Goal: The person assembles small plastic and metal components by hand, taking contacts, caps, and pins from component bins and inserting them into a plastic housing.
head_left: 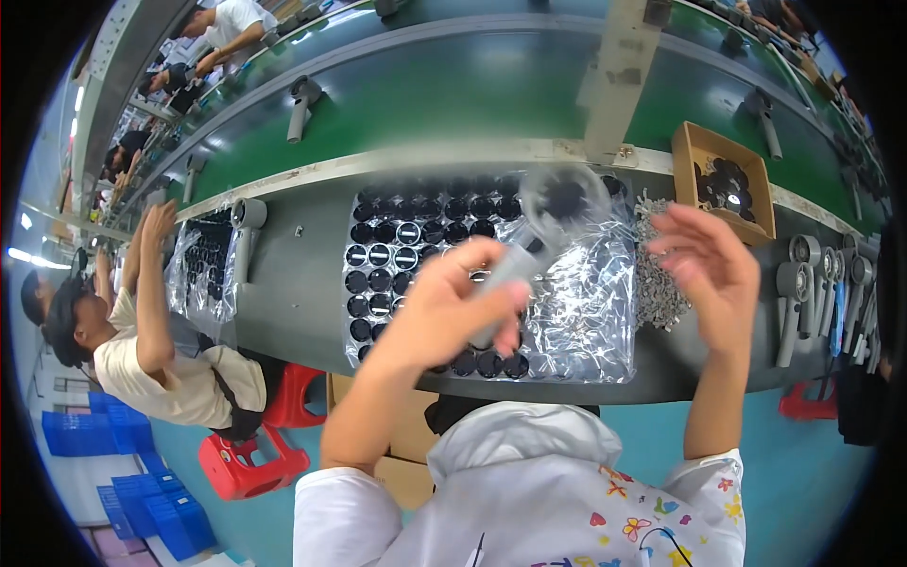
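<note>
My left hand [439,307] is closed around the handle of a grey handheld fan [529,255], its round head tilted up and away from me and blurred by motion. Under it lies a plastic tray [586,326] with rows of round black parts, partly covered in shiny clear film. My right hand [709,269] hovers to the right of the tray, fingers apart, with nothing visible in it. Just beneath those fingers is a heap of small grey pieces [664,298]. Behind the right hand stands a cardboard box [763,213] holding black round parts.
Several grey fans [794,283] lie at the table's right end. Another fan [248,227] rests on the left beside a film-wrapped tray [203,269]. Beyond a metal rail runs a green conveyor [425,113] carrying fans. A co-worker [170,350] sits at left near red stools [250,463].
</note>
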A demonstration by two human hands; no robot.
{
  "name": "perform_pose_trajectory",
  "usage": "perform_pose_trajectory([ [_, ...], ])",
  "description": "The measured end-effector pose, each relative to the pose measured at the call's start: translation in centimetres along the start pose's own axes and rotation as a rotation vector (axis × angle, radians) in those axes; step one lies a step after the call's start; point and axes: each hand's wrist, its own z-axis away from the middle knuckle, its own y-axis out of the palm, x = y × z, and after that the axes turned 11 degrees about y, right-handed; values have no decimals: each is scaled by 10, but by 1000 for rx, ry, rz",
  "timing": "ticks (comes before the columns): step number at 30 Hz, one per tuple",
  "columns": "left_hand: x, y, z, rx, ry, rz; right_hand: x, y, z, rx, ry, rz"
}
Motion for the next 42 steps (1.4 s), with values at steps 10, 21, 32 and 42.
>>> perform_pose_trajectory([
  [10, -11, -88, -156, -322, -39, -497, -71, -58, 70, -545, 51, 175],
  [21, 27, -112, -255, -575, 63, -768, -42, 12, 38, -54, -307, 584],
  [32, 34, -50, -286, -205, 568, -1508, -48, 44, 28, 207, -398, 857],
  [42, 36, -25, -302, -164, 229, -1549, -31, 42, 25, 99, -331, 384],
])
